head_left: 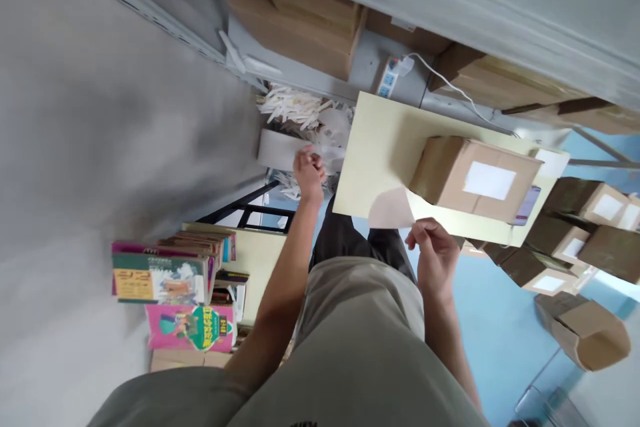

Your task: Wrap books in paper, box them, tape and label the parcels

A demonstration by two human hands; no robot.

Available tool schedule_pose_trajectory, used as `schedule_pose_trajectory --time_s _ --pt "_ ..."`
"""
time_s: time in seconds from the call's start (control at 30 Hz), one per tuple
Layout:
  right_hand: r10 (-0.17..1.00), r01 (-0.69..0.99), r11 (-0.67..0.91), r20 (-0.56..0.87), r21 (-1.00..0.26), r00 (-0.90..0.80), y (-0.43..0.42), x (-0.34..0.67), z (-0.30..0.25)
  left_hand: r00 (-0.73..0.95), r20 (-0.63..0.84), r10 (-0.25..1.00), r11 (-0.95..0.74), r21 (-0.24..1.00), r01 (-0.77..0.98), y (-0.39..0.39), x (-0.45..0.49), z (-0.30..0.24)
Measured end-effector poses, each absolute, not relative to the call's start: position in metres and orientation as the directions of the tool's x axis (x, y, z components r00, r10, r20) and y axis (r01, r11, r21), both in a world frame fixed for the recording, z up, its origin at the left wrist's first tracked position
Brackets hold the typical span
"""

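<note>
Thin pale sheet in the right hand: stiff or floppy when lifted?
Probably floppy and very light: the thin pale sheet is held by just a fingertip pinch of the right hand. Likely to crease or flutter, since it looks paper-thin.

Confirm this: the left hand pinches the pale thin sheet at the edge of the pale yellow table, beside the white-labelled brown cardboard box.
Wrong hand. In the head view the right hand pinches the pale thin sheet at the edge of the pale yellow table, beside the white-labelled brown cardboard box; the left hand is at the heap of white paper strips.
</note>
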State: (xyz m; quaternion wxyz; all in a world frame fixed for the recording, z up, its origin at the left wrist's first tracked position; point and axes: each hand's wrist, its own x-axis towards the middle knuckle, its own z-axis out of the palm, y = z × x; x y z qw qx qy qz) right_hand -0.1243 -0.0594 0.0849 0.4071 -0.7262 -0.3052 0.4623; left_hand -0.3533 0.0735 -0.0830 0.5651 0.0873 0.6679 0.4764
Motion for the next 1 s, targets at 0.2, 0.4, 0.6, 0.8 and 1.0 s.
schedule_pose_trajectory --time_s 0.2,0.4,0.6,0.8,1.0 --pt "0.921 0.35 -0.228 -0.085 -0.909 0.38 -0.059 -0.053 0.101 -0.059 -0.474 0.879 0.433 0.842 -0.322 -0.012 -0.23 0.061" --pt "0.981 0.544 0.012 0.114 -0.839 0.154 -0.075 0.03 0.105 0.008 -0.485 0.875 0.466 0.836 -0.29 -0.034 -0.123 0.102" --pt "0.999 0.553 -0.013 0.015 -0.833 0.046 -0.092 0.107 0.093 -0.126 -0.481 0.868 0.443 0.863 -0.241 -0.051 -0.034 0.095" --pt "0.992 0.422 -0.056 -0.097 -0.905 -0.077 -0.098 0.151 0.091 -0.263 -0.487 0.833 0.434 0.869 -0.237 -0.065 0.009 0.085" --pt "0.968 0.171 -0.251 -0.247 -0.953 0.044 -0.086 0.19 0.078 -0.337 -0.523 0.783 0.462 0.852 -0.248 -0.06 0.001 0.088"
